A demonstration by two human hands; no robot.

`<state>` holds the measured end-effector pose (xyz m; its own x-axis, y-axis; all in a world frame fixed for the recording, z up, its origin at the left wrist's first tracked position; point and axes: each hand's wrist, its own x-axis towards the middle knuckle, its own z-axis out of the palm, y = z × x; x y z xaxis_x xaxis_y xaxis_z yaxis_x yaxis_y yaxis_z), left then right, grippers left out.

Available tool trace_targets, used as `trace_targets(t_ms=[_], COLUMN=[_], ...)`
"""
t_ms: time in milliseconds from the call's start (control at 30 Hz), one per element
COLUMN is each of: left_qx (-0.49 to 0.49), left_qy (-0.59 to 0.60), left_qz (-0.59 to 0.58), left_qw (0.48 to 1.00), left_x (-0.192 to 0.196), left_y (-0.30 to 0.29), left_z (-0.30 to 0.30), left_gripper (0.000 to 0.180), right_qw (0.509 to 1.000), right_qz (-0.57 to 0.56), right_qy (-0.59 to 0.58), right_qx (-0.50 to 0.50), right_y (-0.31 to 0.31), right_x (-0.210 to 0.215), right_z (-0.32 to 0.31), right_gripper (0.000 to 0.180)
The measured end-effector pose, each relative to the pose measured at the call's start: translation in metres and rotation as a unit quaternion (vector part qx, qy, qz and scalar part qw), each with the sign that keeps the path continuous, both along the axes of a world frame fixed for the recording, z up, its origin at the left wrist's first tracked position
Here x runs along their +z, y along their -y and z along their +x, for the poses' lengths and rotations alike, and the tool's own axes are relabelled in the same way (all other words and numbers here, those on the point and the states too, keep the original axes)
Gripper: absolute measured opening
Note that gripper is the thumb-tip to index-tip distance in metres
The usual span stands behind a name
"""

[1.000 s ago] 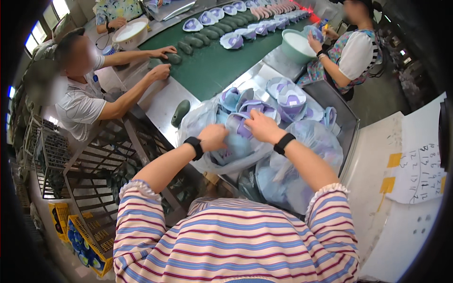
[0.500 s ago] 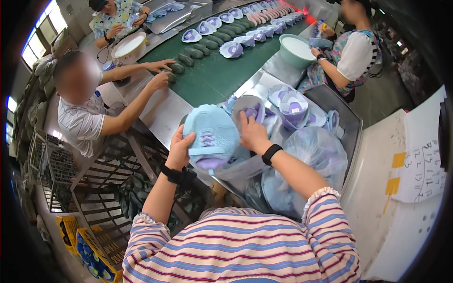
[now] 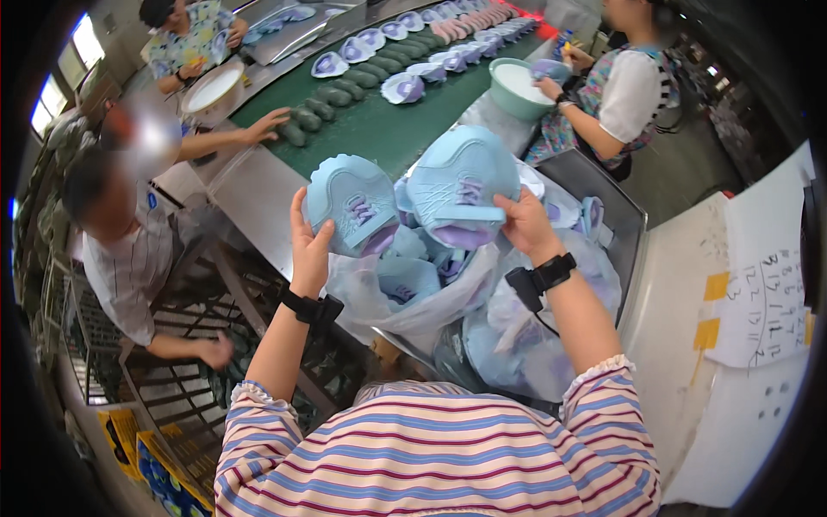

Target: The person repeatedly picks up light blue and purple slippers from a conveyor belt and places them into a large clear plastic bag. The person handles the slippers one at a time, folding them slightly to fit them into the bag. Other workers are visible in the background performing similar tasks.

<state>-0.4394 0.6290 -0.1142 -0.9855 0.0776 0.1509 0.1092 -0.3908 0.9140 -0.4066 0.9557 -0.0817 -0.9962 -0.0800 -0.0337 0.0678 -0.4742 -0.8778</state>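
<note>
Above the plastic bag (image 3: 469, 297), the left hand (image 3: 310, 250), half-curled, grips one light-blue shoe upper (image 3: 345, 194); the right hand (image 3: 529, 227) pinches a second upper (image 3: 457, 177). Matching seems underway; next probably calls for steady grips.

Left grip (image 3: 308, 252) and right grip (image 3: 528, 227) are raised apart, clasping.

Shoe workshop, long green worktop (image 3: 379, 129), rows of shoe uppers (image 3: 402, 88) and dark foot forms (image 3: 332, 96), co-workers (image 3: 626, 112) alongside
</note>
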Motion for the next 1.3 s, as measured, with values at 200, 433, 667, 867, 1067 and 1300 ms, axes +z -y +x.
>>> trace_targets(t_ms=[200,433,667,867,1067,1300], left_qx=[-0.096,-0.094,-0.052,-0.495,-0.332,0.189], left_qy=[0.007,-0.027,0.108,0.12,0.183,0.137], left_qz=[-0.076,-0.176,-0.136,-0.101,-0.102,-0.086], left_qw=[0.992,0.979,0.983,0.855,0.92,0.969], left_x=[-0.01,-0.017,-0.03,-0.035,-0.015,0.017], left_y=[-0.013,-0.04,-0.047,-0.101,-0.082,0.036], left_z=[-0.03,-0.053,-0.169,-0.117,-0.08,-0.275], left_gripper=[0.031,0.042,0.066,0.068,0.042,0.031], right_qw=[0.994,0.988,0.989,0.992,0.958,0.868], right_qz=[-0.077,0.034,0.01,0.009,0.258,0.479], right_qy=[0.07,0.147,0.14,0.125,0.118,-0.008], right_qx=[0.011,-0.019,-0.035,-0.029,-0.046,0.127], right_y=[-0.006,-0.034,-0.035,-0.014,-0.006,0.017], right_x=[0.001,0.0,0.006,-0.011,-0.05,-0.036], right_z=[0.015,0.002,-0.003,-0.015,-0.021,-0.008], right_gripper=[0.03,0.036,0.036,0.037,0.031,0.033])
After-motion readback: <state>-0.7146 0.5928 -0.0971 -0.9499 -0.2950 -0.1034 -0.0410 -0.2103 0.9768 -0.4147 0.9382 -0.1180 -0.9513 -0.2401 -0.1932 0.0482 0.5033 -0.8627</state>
